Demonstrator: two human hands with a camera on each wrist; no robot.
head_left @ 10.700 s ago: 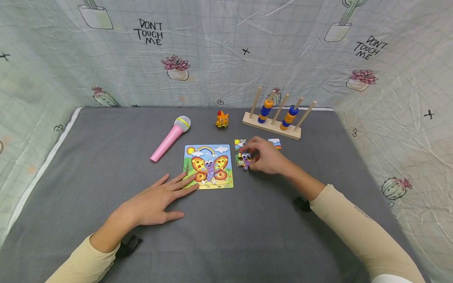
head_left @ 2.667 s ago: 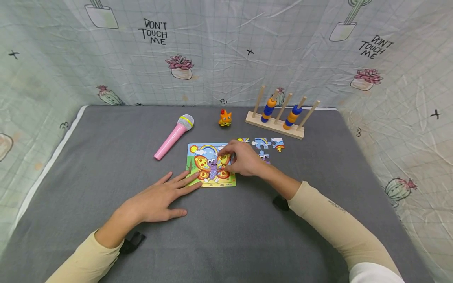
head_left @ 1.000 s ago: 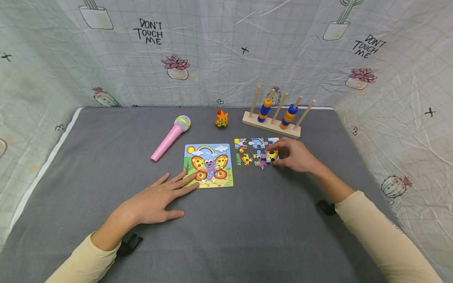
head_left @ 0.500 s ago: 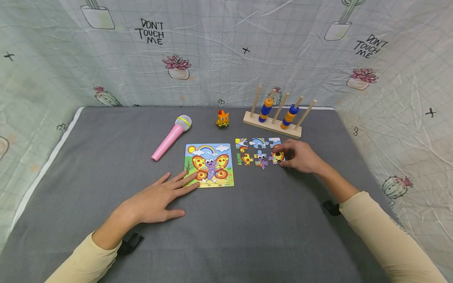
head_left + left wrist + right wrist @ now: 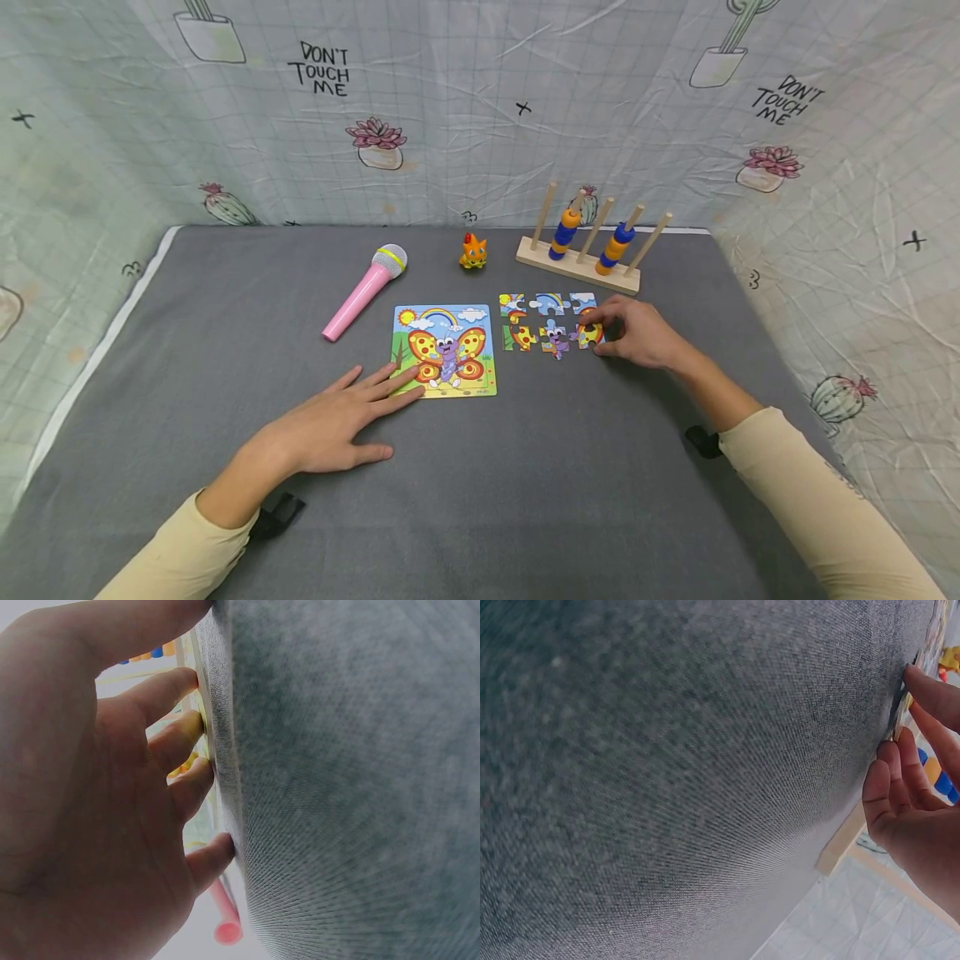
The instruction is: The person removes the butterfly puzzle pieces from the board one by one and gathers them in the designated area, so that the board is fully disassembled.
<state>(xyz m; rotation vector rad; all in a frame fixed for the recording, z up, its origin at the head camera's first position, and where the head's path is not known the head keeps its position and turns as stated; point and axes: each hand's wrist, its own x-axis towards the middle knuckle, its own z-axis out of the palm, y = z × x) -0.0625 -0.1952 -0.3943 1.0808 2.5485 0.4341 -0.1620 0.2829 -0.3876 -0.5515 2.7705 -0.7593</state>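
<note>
My left hand (image 5: 330,429) lies spread, its fingertips on the lower left corner of a square butterfly picture board (image 5: 480,385). The left wrist view shows the palm of that hand (image 5: 112,795) side-on, fingertips at the board's edge. With thumb and fingers, my right hand (image 5: 637,333) pinches a jigsaw piece (image 5: 591,335) showing a yellow-spotted wing, at the right end of the lower row. Left of it lie a purple-face piece (image 5: 555,337) and another wing piece (image 5: 518,337). Above are a sun piece (image 5: 512,304), a rainbow piece (image 5: 550,303) and a cloud piece (image 5: 582,301).
Behind the pieces stands a wooden peg rack (image 5: 577,268) with blue and orange beads. A small orange toy animal (image 5: 473,252) sits to its left. Further left lies a pink toy microphone (image 5: 360,298). A printed curtain (image 5: 450,100) hangs along the table's back edge.
My right hand has gone from the purple-face piece to the board, then to the lower row's right end with the wing piece, lately shifting it slightly right. My left hand stays put.
</note>
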